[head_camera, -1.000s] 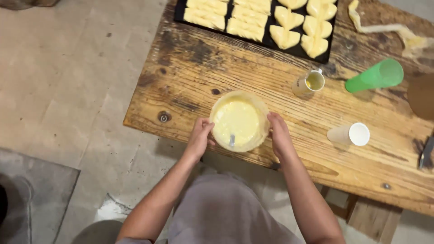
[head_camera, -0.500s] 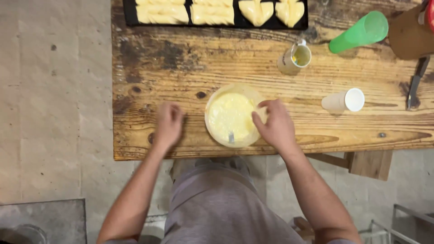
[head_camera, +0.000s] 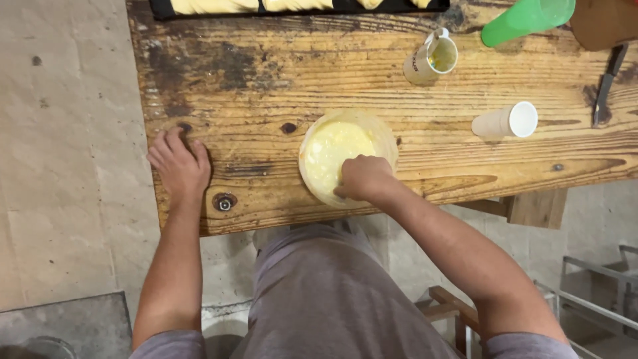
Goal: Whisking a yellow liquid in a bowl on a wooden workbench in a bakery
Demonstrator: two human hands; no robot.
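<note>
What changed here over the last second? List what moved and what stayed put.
The left hand let go of the bowl of yellow batter and slid out to the left, now resting flat on the wooden table. The right hand moved from the bowl's rim to over the batter, closed as if gripping something hidden. The bowl, mug, white cup and green cup stayed put.

Rough, weathered, knotty wood in the table (head_camera: pixel 279 73), translucent glossy plastic in the bowl (head_camera: pixel 345 156) of wet-looking pale batter, matt paper on the tipped cup (head_camera: pixel 502 121), smooth green plastic at far right (head_camera: pixel 525 20).
</note>
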